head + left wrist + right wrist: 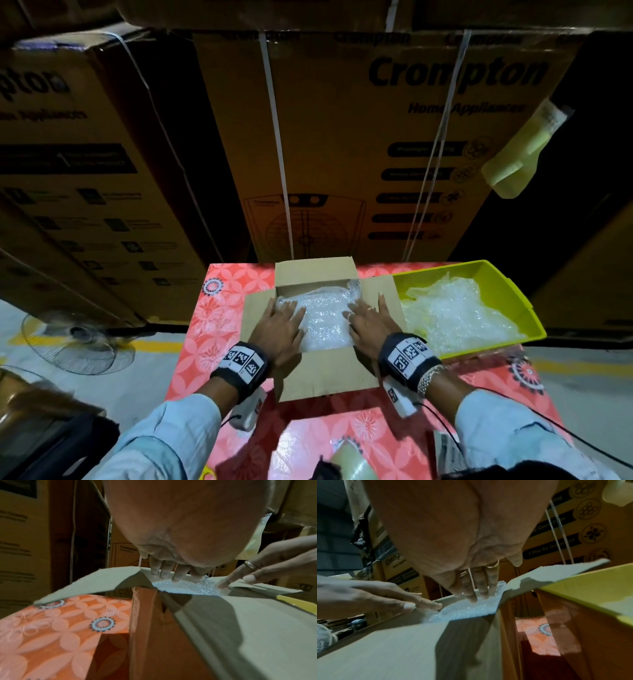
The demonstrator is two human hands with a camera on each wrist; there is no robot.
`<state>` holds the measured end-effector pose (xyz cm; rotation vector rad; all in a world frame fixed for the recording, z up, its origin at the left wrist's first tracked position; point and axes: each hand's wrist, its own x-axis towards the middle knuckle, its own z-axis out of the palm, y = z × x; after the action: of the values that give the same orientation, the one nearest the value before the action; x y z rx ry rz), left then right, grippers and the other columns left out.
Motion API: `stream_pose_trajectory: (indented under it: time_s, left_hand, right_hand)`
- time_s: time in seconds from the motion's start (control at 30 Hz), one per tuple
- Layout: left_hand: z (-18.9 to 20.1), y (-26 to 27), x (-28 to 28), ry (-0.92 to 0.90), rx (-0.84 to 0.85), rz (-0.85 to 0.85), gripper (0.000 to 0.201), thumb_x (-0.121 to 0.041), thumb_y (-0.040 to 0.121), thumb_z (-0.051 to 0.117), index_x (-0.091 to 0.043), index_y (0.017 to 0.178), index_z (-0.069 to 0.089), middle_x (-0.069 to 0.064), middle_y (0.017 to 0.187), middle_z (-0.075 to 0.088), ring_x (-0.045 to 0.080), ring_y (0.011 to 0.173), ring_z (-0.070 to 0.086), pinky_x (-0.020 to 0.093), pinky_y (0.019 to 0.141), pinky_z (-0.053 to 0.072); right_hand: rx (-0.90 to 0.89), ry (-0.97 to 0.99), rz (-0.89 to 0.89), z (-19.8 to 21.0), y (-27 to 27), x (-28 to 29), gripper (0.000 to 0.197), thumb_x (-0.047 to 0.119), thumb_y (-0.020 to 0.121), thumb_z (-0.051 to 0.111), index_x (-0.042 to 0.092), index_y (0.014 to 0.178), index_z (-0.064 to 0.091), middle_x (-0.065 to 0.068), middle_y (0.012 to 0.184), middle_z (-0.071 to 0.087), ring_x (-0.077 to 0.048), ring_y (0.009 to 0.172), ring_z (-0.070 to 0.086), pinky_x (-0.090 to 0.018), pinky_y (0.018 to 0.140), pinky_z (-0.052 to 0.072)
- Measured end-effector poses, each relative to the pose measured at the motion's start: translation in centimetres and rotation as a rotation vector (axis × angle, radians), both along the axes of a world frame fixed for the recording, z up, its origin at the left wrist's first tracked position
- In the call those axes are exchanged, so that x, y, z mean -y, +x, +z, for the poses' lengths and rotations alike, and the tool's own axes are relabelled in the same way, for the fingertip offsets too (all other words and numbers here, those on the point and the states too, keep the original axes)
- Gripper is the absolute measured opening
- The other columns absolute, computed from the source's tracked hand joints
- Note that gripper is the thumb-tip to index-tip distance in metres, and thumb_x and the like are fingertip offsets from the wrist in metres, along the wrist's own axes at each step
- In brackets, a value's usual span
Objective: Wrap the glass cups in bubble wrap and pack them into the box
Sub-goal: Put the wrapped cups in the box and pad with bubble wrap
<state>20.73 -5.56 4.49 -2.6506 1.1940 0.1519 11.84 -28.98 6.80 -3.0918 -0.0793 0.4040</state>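
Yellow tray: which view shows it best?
Head view: the whole yellow tray shows, right of the box, with loose bubble wrap inside. The right wrist view catches only a near corner; the left wrist view only a sliver of rim.

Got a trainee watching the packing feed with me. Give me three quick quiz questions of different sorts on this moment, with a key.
1. True or false: both hands press flat on the bubble wrap inside the box.
2. Which holds loose bubble wrap beside the box? A) yellow tray B) black bag C) fan
3. Fill in: the box flaps are ____.

Key:
1. True: left hand and right hand lie on it with straight fingers.
2. A, the yellow tray.
3. Open.
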Motion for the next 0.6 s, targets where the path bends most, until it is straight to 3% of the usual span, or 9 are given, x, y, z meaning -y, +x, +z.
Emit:
stream_pose_trajectory:
  time_s: [0.1, 0.17, 0.27, 0.4, 0.5, 0.53, 0.6]
  left_hand:
    - [-0.3, 1.3, 0.7, 0.078, -0.002, 0.085, 0.093, -0.071, 0.094, 0.001, -0.012, 0.165, 0.01, 0.016, 0.172, 0.01, 0.032, 0.159, 0.009, 0.054, 0.127, -0.006]
    - [-0.9, 2.0, 1.1, 0.167, -0.024, 0.093, 0.09, -0.072, 0.1, 0.02, -0.011, 0.165, 0.007, 0.017, 0.172, 0.008, 0.034, 0.159, 0.008, 0.057, 0.126, -0.007]
    - [-1.5, 2.4, 1.3, 0.255, -0.036, 0.066, 0.091, -0.071, 0.1, 0.028, -0.013, 0.165, 0.003, 0.02, 0.171, 0.007, 0.038, 0.158, 0.008, 0.062, 0.124, -0.007]
    - [-0.7, 1.6, 0.9, 0.234, -0.027, 0.081, 0.083, -0.067, 0.103, 0.026, -0.016, 0.165, 0.005, 0.019, 0.171, 0.008, 0.037, 0.158, 0.008, 0.062, 0.125, -0.005]
    - [-0.2, 0.5, -0.4, 0.067, 0.001, 0.06, 0.071, -0.054, 0.106, 0.023, -0.015, 0.164, 0.017, 0.017, 0.167, 0.027, 0.034, 0.155, 0.023, 0.057, 0.127, -0.004]
    - [0.0, 0.0, -0.9, -0.019, 0.016, 0.016, 0.068, -0.051, 0.105, 0.022, -0.014, 0.161, 0.028, 0.015, 0.159, 0.042, 0.032, 0.15, 0.036, 0.054, 0.127, -0.004]
    - [-0.5, -1.3, -2.2, -0.138, 0.051, -0.117, 0.059, -0.047, 0.106, 0.024, -0.016, 0.141, 0.059, 0.007, 0.127, 0.071, 0.023, 0.125, 0.063, 0.053, 0.126, 0.003]
  right_hand:
    - [-0.068, -0.098, -0.031, 0.7, 2.4, 0.7, 0.07, 0.046, 0.103, 0.044, 0.015, 0.161, 0.02, -0.009, 0.171, 0.0, -0.025, 0.158, -0.003, -0.066, 0.12, -0.011]
    - [-0.157, -0.197, -0.02, 0.1, 3.8, 0.9, 0.082, 0.056, 0.098, 0.048, 0.013, 0.161, 0.017, -0.012, 0.17, -0.008, -0.027, 0.157, -0.01, -0.071, 0.116, -0.015]
    - [-0.198, -0.318, 0.044, -1.4, 4.6, 1.2, 0.089, 0.06, 0.092, 0.053, 0.01, 0.159, 0.023, -0.014, 0.17, 0.0, -0.03, 0.156, -0.012, -0.077, 0.108, -0.019]
    - [-0.149, -0.297, 0.077, -1.4, 3.6, 1.3, 0.076, 0.051, 0.097, 0.049, 0.014, 0.159, 0.025, -0.013, 0.17, 0.006, -0.03, 0.157, -0.009, -0.076, 0.11, -0.019]
    - [-0.028, -0.122, 0.038, -0.8, 1.0, 1.1, 0.062, 0.044, 0.104, 0.035, 0.019, 0.16, 0.024, -0.007, 0.17, 0.013, -0.024, 0.158, 0.0, -0.07, 0.113, -0.02]
    - [-0.019, -0.055, 0.023, -0.6, 0.0, 0.9, 0.059, 0.044, 0.106, 0.029, 0.02, 0.159, 0.027, -0.004, 0.169, 0.019, -0.022, 0.158, 0.004, -0.07, 0.115, -0.019]
    - [-0.078, 0.011, 0.02, -0.6, -1.9, 0.6, 0.059, 0.05, 0.107, 0.021, 0.02, 0.156, 0.037, -0.001, 0.165, 0.03, -0.019, 0.157, 0.009, -0.069, 0.115, -0.018]
